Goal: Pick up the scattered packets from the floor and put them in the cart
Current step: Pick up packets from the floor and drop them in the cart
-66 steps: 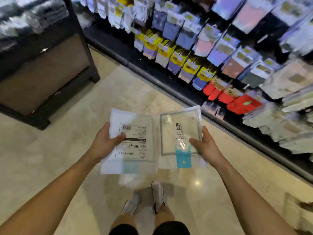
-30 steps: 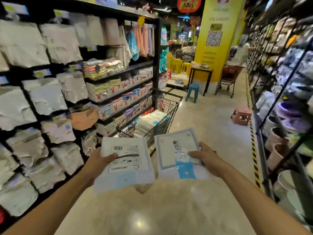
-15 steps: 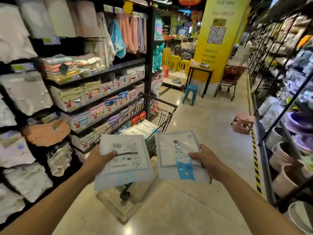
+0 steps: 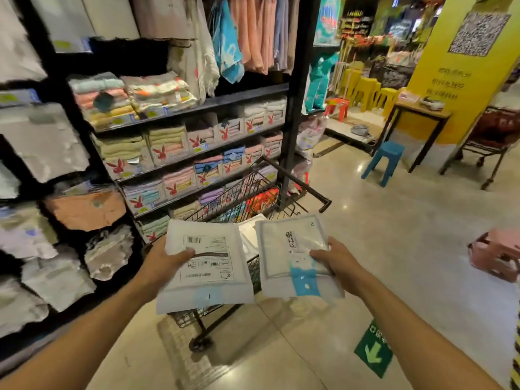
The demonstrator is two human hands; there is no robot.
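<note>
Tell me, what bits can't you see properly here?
All in the head view:
Cart inside: mostly hidden behind the barcode packet and blue-patch packet.
Left hand and right hand: fingers under the packets, only thumbs show.
Barcode packet's print: too small to read.
Pink stool: cut by right edge, blurred.

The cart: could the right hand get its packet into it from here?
Probably yes. The right hand holds its packet right by the near end of the cart, whose top is open; nothing seems to block the way.
</note>
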